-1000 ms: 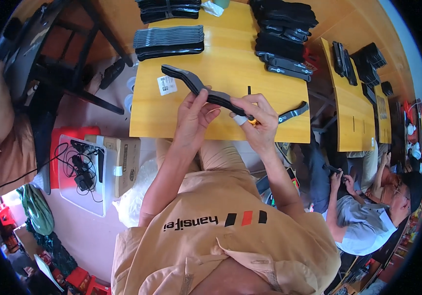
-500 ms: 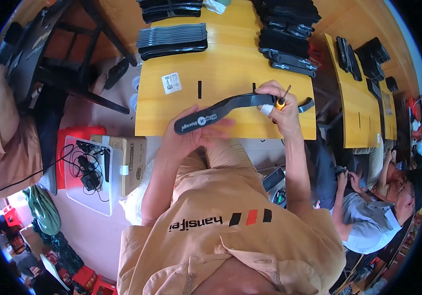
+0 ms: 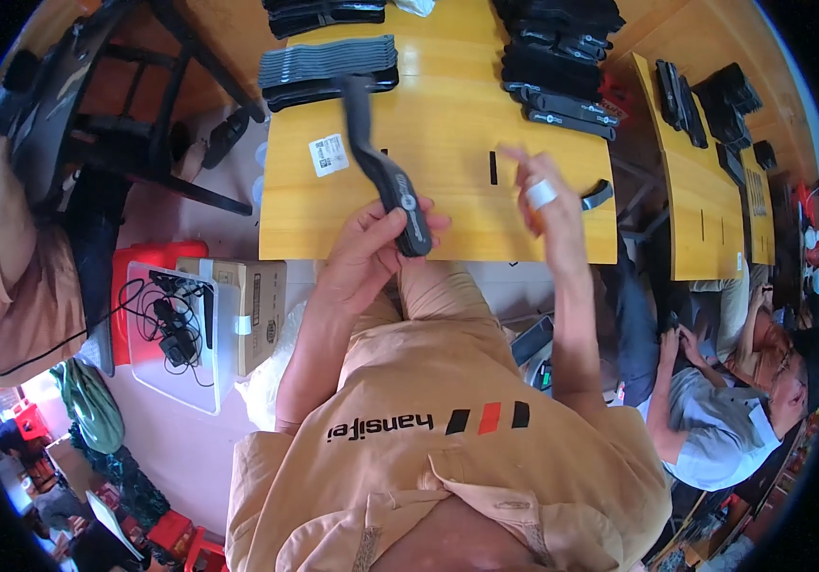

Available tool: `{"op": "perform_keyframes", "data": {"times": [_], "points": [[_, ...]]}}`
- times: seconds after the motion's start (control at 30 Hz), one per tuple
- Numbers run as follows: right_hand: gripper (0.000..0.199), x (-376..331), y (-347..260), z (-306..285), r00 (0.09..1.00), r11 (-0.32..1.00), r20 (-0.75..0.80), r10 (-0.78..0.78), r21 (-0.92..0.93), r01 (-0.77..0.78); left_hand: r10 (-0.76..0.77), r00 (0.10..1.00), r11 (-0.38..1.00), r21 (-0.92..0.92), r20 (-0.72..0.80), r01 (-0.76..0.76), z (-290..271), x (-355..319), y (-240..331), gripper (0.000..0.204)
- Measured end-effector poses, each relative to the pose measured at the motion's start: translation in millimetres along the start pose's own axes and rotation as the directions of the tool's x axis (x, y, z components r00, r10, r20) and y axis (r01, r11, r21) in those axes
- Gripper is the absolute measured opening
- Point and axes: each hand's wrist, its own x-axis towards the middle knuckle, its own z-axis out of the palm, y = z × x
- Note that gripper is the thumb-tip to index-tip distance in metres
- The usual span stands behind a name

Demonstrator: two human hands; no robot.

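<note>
A black strap (image 3: 368, 157) with white lettering is pinched at its near end between the thumb and fingers of my left hand (image 3: 364, 250). Its far end stands up over the table toward the grey stack. My right hand (image 3: 554, 217), white tape round one finger, is over the table's right front, apart from the strap and smeared by motion. An orange-yellow patch under its fingers looks like the handle of a small thin-shafted tool (image 3: 536, 223). Right of that hand, a short curved black strap end (image 3: 597, 195) shows at the table.
Strap stacks, grey (image 3: 328, 62) and black (image 3: 562, 71), line the yellow table (image 3: 438, 114). A white label (image 3: 328, 154) lies at left; a dark slot (image 3: 492, 168) is near my right hand. A clear bin of cables (image 3: 173, 334) and co-workers flank me.
My right hand has let go of the strap's far end and moved slightly away. The strap has swung from lying across to pointing away from me, still in my left hand.
</note>
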Motion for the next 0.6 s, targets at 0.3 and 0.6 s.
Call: {"op": "perform_keyframes", "data": {"times": [0.3,0.6], "points": [[0.044,-43,-23,55,0.955,0.952,0.151,-0.256,-0.129,0.276,0.272,0.948,0.961,0.09,-0.165,-0.26,19,-2,2,0.026],[0.059,-42,-19,58,0.911,0.873,0.217,-0.351,-0.276,0.402,0.371,0.908,0.924,0.169,-0.194,-0.342,17,-6,-1,0.026]]}}
